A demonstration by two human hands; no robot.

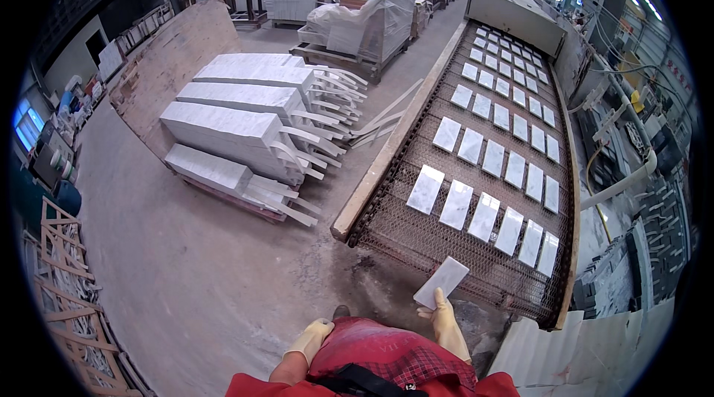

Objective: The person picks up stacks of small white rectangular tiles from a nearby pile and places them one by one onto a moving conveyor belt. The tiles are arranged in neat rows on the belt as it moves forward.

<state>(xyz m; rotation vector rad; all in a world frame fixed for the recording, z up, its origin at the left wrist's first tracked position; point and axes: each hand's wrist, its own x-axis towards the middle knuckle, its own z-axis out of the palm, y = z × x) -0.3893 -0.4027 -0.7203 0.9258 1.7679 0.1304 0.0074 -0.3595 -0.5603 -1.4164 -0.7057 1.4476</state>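
My right hand, in a pale yellow rubber glove, grips the lower end of a white-grey marble tile. The tile is tilted in the air by the near end of a mesh conveyor belt. Rows of similar rectangular tiles lie spaced apart on that belt. My left hand, gloved the same way, hangs beside my red apron. Its fingers are curled in and hard to see, so what they hold, if anything, is hidden.
Stacks of long marble strips sit on a low pallet left of the conveyor, loose strip ends jutting toward it. A wooden rail edges the belt. Wrapped crates stand farther back. Pipes and dark stone pieces run along the right.
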